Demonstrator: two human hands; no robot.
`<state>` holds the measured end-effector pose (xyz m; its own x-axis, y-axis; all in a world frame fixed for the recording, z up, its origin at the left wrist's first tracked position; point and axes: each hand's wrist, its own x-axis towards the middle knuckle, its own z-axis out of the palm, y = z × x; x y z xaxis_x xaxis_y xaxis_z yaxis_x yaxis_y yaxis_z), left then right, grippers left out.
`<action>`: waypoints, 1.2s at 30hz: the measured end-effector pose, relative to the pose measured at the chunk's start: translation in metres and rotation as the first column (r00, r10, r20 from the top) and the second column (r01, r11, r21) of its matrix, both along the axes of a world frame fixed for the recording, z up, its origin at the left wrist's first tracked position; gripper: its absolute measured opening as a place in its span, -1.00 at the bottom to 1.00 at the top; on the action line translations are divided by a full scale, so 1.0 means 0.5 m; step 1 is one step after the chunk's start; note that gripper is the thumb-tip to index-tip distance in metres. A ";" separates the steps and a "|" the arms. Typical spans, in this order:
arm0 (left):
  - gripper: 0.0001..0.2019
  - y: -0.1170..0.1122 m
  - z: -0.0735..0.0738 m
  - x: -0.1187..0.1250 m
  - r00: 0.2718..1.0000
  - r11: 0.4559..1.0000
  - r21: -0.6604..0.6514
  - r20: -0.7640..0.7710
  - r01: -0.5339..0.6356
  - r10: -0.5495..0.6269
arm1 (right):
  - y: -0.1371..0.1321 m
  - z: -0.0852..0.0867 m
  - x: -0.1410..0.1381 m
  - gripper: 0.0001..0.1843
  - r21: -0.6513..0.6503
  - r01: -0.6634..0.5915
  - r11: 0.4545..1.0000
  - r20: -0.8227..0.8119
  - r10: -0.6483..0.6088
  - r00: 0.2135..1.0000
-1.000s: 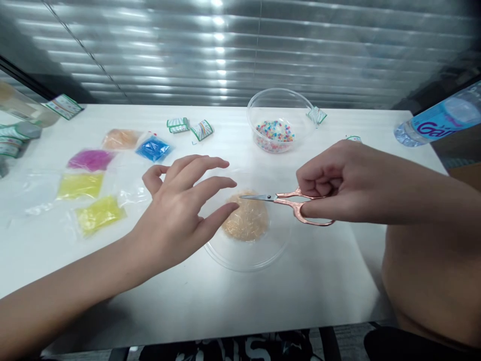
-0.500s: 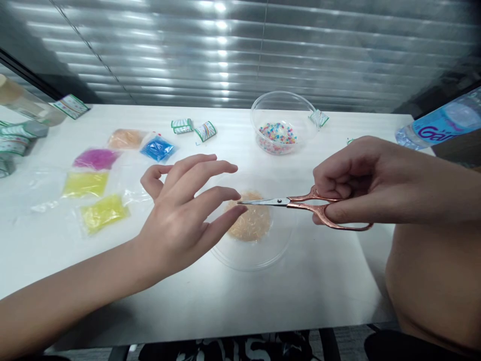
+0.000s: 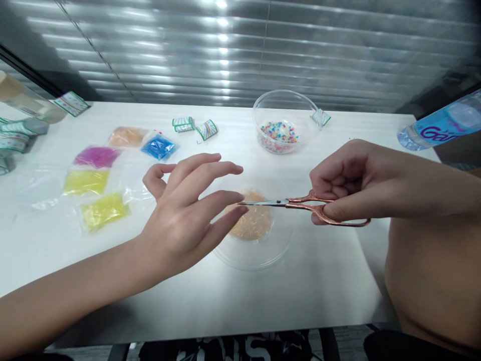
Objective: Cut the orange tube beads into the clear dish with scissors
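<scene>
My right hand (image 3: 349,183) has its fingers through the copper-coloured handles of small scissors (image 3: 280,203), whose blades are together and point left. At the blade tips, the thumb and forefinger of my left hand (image 3: 188,210) come together in a pinch around the points. The other fingers of that hand are spread. Whether some tiny piece is also between the fingertips is too small to tell. Below the blades, a clear round bowl (image 3: 263,263) contains a mass of pale orange bits (image 3: 252,225), partly hidden by my left fingers.
Further back stands a clear tub (image 3: 285,95) with multicoloured beads (image 3: 280,133). At left lie yellow (image 3: 105,211), magenta (image 3: 96,156), orange (image 3: 127,136) and blue bags (image 3: 159,147). Small printed packets (image 3: 206,129) are near the blinds. A water bottle (image 3: 441,125) is at right.
My right hand and the scissors have shifted slightly left, with the blades turned a little. My left hand keeps its pinch at the tips.
</scene>
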<state>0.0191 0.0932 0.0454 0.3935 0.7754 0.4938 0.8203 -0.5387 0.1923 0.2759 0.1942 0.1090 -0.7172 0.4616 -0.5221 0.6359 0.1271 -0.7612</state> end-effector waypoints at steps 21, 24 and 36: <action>-0.97 0.003 -0.011 0.008 1.000 0.996 -0.090 -0.006 0.010 -0.011 | 0.017 -0.021 -0.002 -0.66 -0.123 -0.032 0.992 -0.004 0.032 0.999; -0.95 0.002 -0.011 0.008 1.000 0.995 -0.094 -0.003 0.019 -0.019 | 0.012 -0.020 -0.003 -0.63 -0.087 -0.012 0.996 0.035 0.015 0.999; -0.99 0.001 -0.009 0.010 1.000 0.995 -0.099 -0.004 0.008 -0.008 | 0.014 -0.027 -0.004 -0.66 -0.125 -0.027 0.992 0.011 0.029 1.000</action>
<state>0.0241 0.0937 0.0410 0.4018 0.8170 0.4136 0.8169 -0.5238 0.2413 0.2740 0.2011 0.0956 -0.7220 0.3725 -0.5830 0.6429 0.0497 -0.7644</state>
